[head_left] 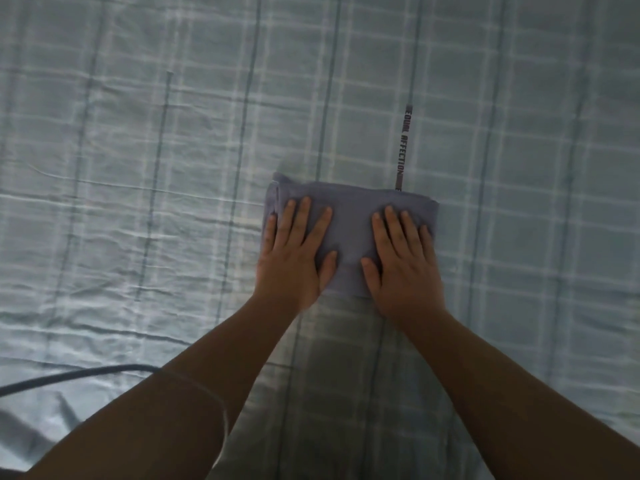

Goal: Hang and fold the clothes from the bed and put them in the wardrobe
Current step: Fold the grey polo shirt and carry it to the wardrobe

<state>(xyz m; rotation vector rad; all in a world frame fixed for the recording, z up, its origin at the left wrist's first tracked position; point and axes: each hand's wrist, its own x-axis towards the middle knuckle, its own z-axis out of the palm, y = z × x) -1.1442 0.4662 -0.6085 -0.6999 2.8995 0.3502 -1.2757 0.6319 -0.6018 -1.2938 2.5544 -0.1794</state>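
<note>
Lying folded into a compact rectangle, a grey-lilac garment (349, 233) is pinned flat on the bed directly beneath the fingers of both hands. The left hand (294, 258) is laid on its left half and the right hand (405, 268) on its right half. The fingers (304, 216) are held straight and slightly spread, palms down, so the cloth is pressed rather than gripped, and nothing is clasped by either hand. A strip of the garment is exposed between the two thumbs, and its far folded edge is seen just past the fingertips.

Beyond the right fingertips a narrow printed tape (401, 147), lettered "EQUAL AFFECTION", is stretched away from the fold across the sheet. It is judged to be a drawstring or strap of the same garment, though its attachment cannot be made out. The checked bed sheet (138, 174) is spread, wrinkled, on all sides of the hands, and no other clothing is seen on it within this view. Well behind the left wrist, a dark cable (69, 375) is draped across the near corner.

The folding of this one piece is judged nearly finished: the last fold appears made and is being flattened. The loose tape is not yet tucked in, and the bundle is not yet carried to the wardrobe, which is out of view. How many garments are yet to be hung or folded cannot be told.
</note>
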